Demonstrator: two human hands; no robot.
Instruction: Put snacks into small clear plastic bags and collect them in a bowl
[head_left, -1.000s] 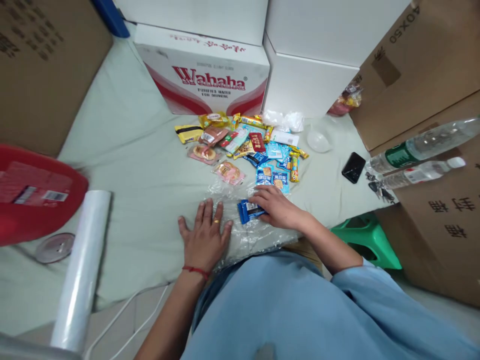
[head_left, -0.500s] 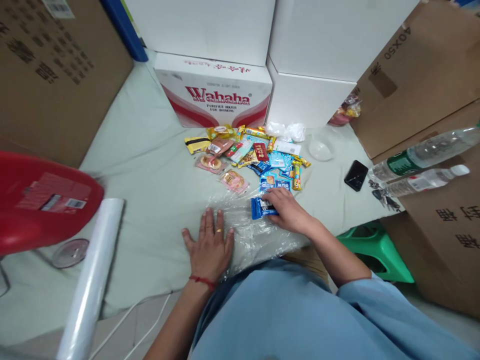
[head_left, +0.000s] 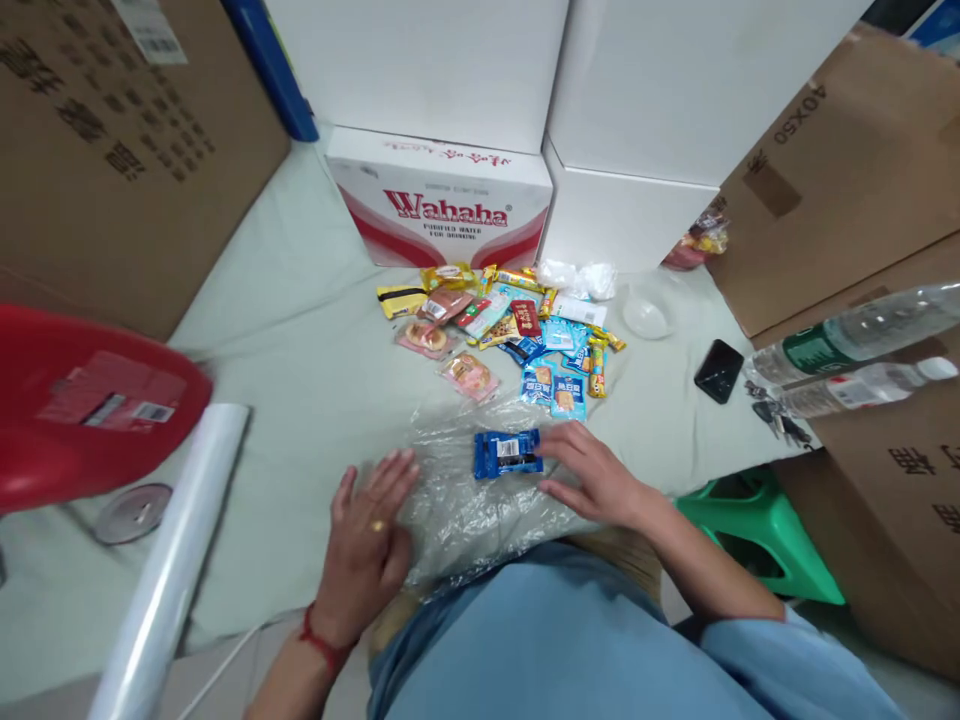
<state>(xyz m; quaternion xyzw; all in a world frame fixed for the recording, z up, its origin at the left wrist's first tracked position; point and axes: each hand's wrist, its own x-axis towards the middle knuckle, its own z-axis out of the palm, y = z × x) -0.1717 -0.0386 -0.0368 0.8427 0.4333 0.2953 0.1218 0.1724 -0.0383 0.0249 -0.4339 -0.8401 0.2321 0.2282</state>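
A blue snack packet (head_left: 508, 455) with a white barcode label lies on a sheet of clear plastic film (head_left: 457, 515) in front of me. My right hand (head_left: 592, 475) is just to its right, fingers apart, the fingertips at the packet's right end; whether they touch it I cannot tell. My left hand (head_left: 373, 545), with a ring and a red cord at the wrist, hovers at the film's left side, fingers stretched and holding nothing. Beyond the film lies a pile of wrapped snacks: light blue biscuit packets (head_left: 568, 397), a pink-wrapped cake (head_left: 470, 375) and yellow stick packets (head_left: 597, 368).
A Wahaha carton (head_left: 450, 215) and white boxes stand behind the snacks. A clear bowl (head_left: 648, 317), a black phone-like object (head_left: 719, 370), keys and plastic bottles (head_left: 855, 385) are on the right. On the left are a plastic film roll (head_left: 176, 560) and a red container (head_left: 97, 410).
My right hand has let go of the blue packet, which now lies on the film nearer to me and further left. My left hand has lifted off the film and moved left.
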